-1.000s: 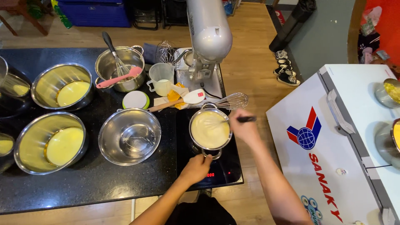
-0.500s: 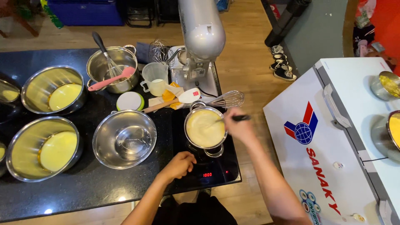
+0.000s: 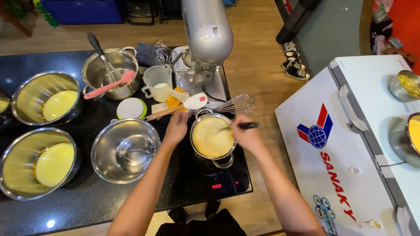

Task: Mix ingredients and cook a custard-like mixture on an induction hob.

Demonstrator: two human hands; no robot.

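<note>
**Left hand up at the pot, right hand stirring**

My left hand has come up from the near edge of the counter, where it rested a moment ago, and now sits against the left rim of the small steel pot. Its fingers curl loosely at the pot's upper left side, near the handle there; I cannot tell whether they actually clasp it. My right hand stays where it was, at the pot's right rim, its grip pinched around the black handle of a stirring tool whose working end dips into the pale yellow batter filling the pot.

The pot stands on the black induction hob, whose red display glows on the near side. Just left of my left hand lies an empty steel mixing bowl. Farther left, two steel bowls hold yellow batter. Behind the pot lie a wire whisk and a white spatula with a wooden handle. Beyond them a silver stand mixer rises, with a measuring jug beside it and a round white lid with a green edge. At the back, a steel pot holds a whisk and a pink spatula. To my right stands a white chest freezer.
</note>
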